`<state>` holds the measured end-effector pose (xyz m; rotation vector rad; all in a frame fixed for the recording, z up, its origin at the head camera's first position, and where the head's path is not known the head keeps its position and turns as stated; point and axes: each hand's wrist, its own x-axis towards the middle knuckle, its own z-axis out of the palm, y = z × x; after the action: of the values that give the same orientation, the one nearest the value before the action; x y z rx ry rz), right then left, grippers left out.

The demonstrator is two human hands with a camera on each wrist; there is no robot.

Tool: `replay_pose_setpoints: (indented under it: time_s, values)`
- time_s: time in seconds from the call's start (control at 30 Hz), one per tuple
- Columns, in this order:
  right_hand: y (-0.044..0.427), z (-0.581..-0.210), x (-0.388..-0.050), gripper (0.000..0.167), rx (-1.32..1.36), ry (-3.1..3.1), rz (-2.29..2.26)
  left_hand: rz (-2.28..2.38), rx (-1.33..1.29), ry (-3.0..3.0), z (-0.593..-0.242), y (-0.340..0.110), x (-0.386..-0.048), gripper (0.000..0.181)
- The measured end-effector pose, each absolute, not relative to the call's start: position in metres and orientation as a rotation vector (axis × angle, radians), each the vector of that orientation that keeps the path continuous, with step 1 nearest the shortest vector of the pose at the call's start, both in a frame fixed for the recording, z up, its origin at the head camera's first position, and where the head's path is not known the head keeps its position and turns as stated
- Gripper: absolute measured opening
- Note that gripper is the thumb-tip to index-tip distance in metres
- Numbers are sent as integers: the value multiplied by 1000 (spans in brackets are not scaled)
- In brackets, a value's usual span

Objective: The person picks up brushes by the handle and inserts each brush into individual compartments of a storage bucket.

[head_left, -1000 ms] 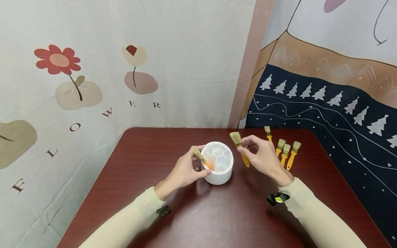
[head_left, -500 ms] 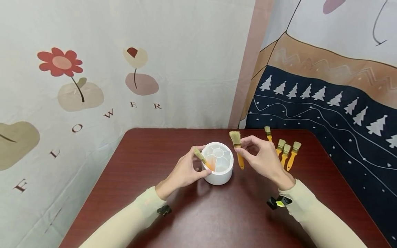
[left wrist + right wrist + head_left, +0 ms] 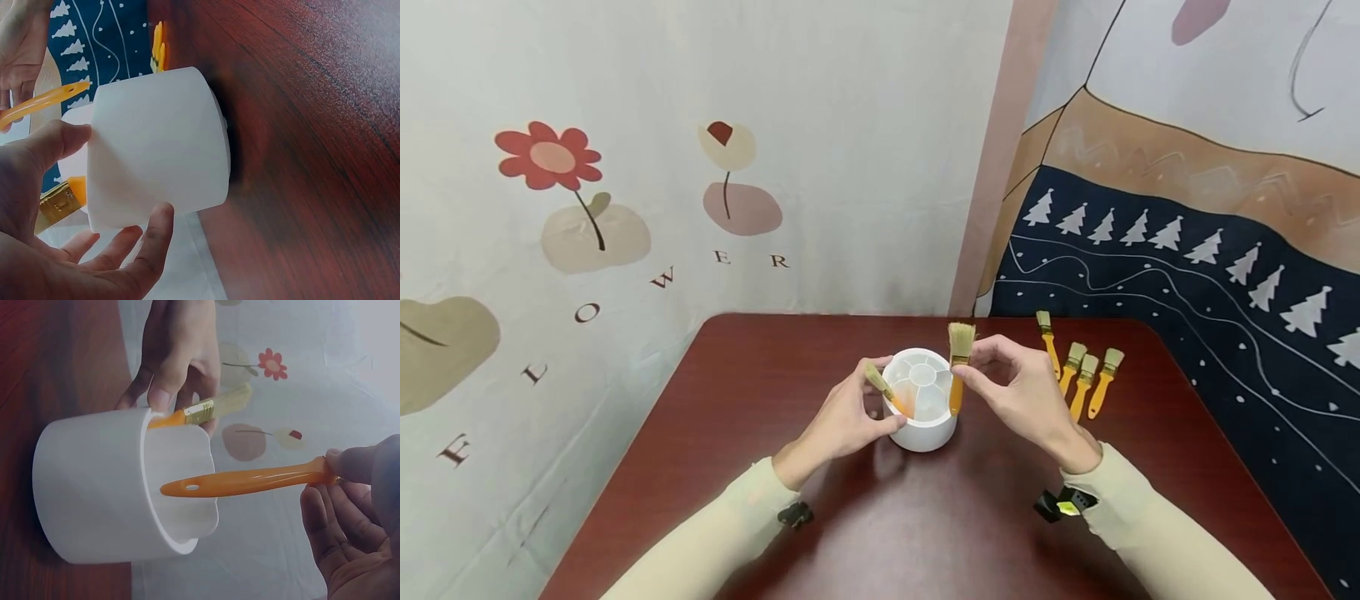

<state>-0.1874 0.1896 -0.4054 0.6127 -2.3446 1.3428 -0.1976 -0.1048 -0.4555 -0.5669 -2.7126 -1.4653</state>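
A white round divided organizer [image 3: 919,438] stands on the table, with several compartments around a central one. My left hand [image 3: 844,412] holds its left side, thumb at the near rim and fingers around the far side. Inside, a paintbrush [image 3: 877,379] with an orange handle leans left, bristles up. My right hand [image 3: 1026,396] pinches another paintbrush [image 3: 961,343] near its metal band, bristles up. In the right wrist view, that brush's orange handle [image 3: 250,481] points at the organizer's opening, its end at the rim; whether it touches cannot be told.
Several more orange-handled paintbrushes [image 3: 1105,383] lie on the right of the dark red table [image 3: 760,367], beyond my right hand. A printed cloth [image 3: 865,183] hangs behind the table, and a dark blue patterned one [image 3: 1195,308] hangs at the right.
My right hand has moved left with its paintbrush, bringing it from beside the organizer to over its right rim. The brush has turned more upright. My left hand keeps its hold.
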Motion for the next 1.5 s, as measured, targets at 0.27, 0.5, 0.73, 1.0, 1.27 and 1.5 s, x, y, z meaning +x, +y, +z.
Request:
replay_pose_setpoints:
  time_s: [0.27, 0.5, 0.73, 1.0, 1.27, 1.5]
  values:
    - [176, -408, -191, 26, 672, -2321, 1395, -1499, -559, -2719, -454, -107, -199, 63]
    - [168, -415, -197, 21, 746, -2311, 1370, -1502, -558, -2730, -453, -103, -200, 69]
    - [159, -416, -198, 24, 763, -2303, 1295, -1548, -619, -2697, -454, -105, -206, 79]
    - [152, -423, -198, 27, 796, -2319, 1273, -1550, -623, -2704, -456, -108, -206, 82]
    - [160, -428, -200, 27, 799, -2313, 1236, -1482, -634, -2738, -454, -105, -206, 84]
    - [158, -439, -201, 31, 859, -2326, 1235, -1454, -657, -2746, -452, -110, -210, 79]
